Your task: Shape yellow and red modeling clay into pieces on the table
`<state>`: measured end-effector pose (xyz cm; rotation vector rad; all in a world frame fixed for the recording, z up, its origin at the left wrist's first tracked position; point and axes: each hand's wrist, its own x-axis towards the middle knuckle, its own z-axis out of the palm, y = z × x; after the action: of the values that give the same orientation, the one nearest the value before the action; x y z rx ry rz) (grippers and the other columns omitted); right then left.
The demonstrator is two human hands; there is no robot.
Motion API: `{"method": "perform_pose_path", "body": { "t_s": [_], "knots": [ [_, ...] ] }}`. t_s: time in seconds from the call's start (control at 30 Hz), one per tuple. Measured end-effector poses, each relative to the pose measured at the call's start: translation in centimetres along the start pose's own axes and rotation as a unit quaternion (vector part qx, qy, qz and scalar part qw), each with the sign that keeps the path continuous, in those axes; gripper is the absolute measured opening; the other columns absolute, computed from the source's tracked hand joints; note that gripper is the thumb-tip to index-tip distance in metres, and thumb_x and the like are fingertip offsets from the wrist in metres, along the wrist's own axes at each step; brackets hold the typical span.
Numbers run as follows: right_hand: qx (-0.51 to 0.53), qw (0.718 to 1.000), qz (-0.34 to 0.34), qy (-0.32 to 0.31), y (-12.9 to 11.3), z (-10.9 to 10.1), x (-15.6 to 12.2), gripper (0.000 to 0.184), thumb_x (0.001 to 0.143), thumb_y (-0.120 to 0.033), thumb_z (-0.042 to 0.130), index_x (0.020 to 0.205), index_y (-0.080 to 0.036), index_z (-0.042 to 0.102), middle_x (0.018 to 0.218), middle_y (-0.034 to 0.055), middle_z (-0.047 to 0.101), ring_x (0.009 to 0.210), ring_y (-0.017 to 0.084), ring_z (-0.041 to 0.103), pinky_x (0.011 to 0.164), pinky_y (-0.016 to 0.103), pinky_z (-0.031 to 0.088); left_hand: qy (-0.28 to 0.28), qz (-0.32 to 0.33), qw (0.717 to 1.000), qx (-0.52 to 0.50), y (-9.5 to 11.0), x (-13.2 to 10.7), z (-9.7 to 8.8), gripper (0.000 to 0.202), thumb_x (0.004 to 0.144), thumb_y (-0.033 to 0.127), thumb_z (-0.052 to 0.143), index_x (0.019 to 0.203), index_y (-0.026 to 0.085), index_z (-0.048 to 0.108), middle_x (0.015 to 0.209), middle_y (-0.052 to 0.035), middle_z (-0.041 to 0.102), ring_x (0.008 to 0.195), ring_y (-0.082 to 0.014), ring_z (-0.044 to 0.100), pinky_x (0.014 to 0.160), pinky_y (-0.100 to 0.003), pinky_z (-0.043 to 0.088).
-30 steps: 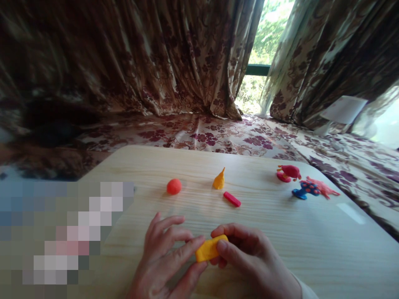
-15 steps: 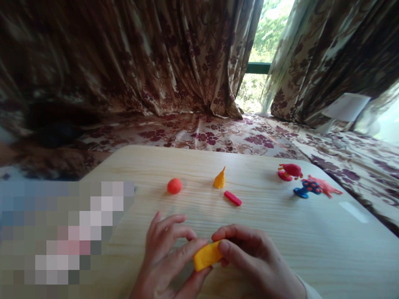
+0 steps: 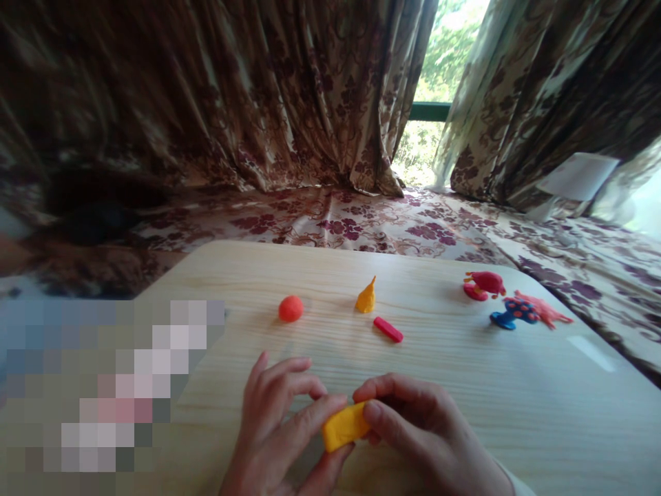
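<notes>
A flattened yellow-orange clay slab (image 3: 345,426) is pinched between both my hands just above the near edge of a pale wooden table (image 3: 465,386). My left hand (image 3: 281,430) grips its left end with thumb below and forefinger on top, the other fingers spread. Thumb and fingers of my right hand (image 3: 421,430) close on its right end. Beyond the hands lie an orange-red clay ball (image 3: 290,308), a small orange cone (image 3: 365,297) and a short red clay stick (image 3: 388,329).
At the table's far right stand small clay figures: a red one (image 3: 483,284), a blue spotted one (image 3: 513,313) and a pink one (image 3: 544,311). A flowered cloth (image 3: 335,224) and heavy curtains (image 3: 232,89) lie behind. A blurred patch covers the left.
The slab has tilted and sunk a little toward me between my fingers, and the view has shifted slightly. Nothing on the table has moved.
</notes>
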<state>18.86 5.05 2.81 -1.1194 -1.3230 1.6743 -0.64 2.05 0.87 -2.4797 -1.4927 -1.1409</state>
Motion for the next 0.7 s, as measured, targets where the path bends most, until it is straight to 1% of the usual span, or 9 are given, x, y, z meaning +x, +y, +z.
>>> {"method": "perform_pose_path", "body": {
  "t_s": [0.07, 0.23, 0.43, 0.53, 0.6, 0.7],
  "knots": [
    [0.007, 1.000, 0.005, 0.003, -0.08, 0.07, -0.07, 0.037, 0.072, -0.052, 0.071, 0.083, -0.017, 0.070, 0.076, 0.0050, 0.070, 0.072, 0.017, 0.065, 0.068, 0.024, 0.053, 0.002, 0.005, 1.000, 0.004, 0.03, 0.12, -0.03, 0.036, 0.074, 0.020, 0.065, 0.108, 0.030, 0.062, 0.097, -0.0014, 0.061, 0.112, -0.0220, 0.052, 0.111, -0.048, 0.025],
    [0.020, 1.000, 0.013, 0.000, -0.13, 0.26, -0.15, 0.036, 0.071, -0.052, 0.072, 0.081, -0.017, 0.071, 0.077, 0.0048, 0.070, 0.073, 0.018, 0.065, 0.069, 0.025, 0.053, -0.005, 0.023, 1.000, -0.005, -0.06, 0.14, -0.17, 0.037, 0.074, 0.016, 0.066, 0.107, 0.031, 0.061, 0.095, -0.0004, 0.060, 0.115, -0.0205, 0.048, 0.113, -0.048, 0.020],
    [0.007, 0.999, 0.019, 0.029, -0.26, -0.17, -0.09, 0.038, 0.070, -0.053, 0.073, 0.082, -0.018, 0.072, 0.074, 0.0045, 0.070, 0.070, 0.017, 0.065, 0.066, 0.024, 0.053, 0.008, 0.029, 1.000, -0.006, -0.48, -0.13, 0.04, 0.048, 0.071, 0.020, 0.069, 0.117, 0.026, 0.056, 0.101, -0.0021, 0.057, 0.116, -0.0195, 0.046, 0.115, -0.042, 0.016],
    [0.000, 1.000, 0.017, 0.025, -0.37, -0.41, -0.03, 0.040, 0.069, -0.055, 0.072, 0.082, -0.017, 0.072, 0.072, 0.0046, 0.070, 0.067, 0.017, 0.064, 0.064, 0.024, 0.053, 0.013, 0.037, 0.999, -0.003, -0.56, -0.09, 0.16, 0.045, 0.072, 0.015, 0.067, 0.114, 0.029, 0.058, 0.098, -0.0005, 0.057, 0.116, -0.0189, 0.046, 0.115, -0.043, 0.014],
    [0.005, 1.000, 0.018, 0.024, -0.41, -0.41, -0.03, 0.040, 0.069, -0.055, 0.072, 0.080, -0.017, 0.072, 0.070, 0.0044, 0.069, 0.065, 0.016, 0.063, 0.064, 0.024, 0.052, 0.019, 0.030, 0.999, -0.006, -0.41, -0.03, 0.23, 0.042, 0.074, 0.015, 0.065, 0.112, 0.031, 0.059, 0.096, -0.0001, 0.058, 0.115, -0.0190, 0.047, 0.115, -0.045, 0.015],
    [0.011, 0.999, 0.024, 0.041, -0.46, -0.26, -0.10, 0.040, 0.068, -0.055, 0.073, 0.080, -0.017, 0.072, 0.069, 0.0038, 0.069, 0.064, 0.015, 0.063, 0.063, 0.023, 0.052, 0.046, -0.002, 0.999, -0.025, 0.09, 0.06, 0.36, 0.039, 0.076, 0.020, 0.063, 0.113, 0.030, 0.058, 0.096, -0.0010, 0.059, 0.113, -0.0203, 0.049, 0.113, -0.047, 0.020]
  ]
}}
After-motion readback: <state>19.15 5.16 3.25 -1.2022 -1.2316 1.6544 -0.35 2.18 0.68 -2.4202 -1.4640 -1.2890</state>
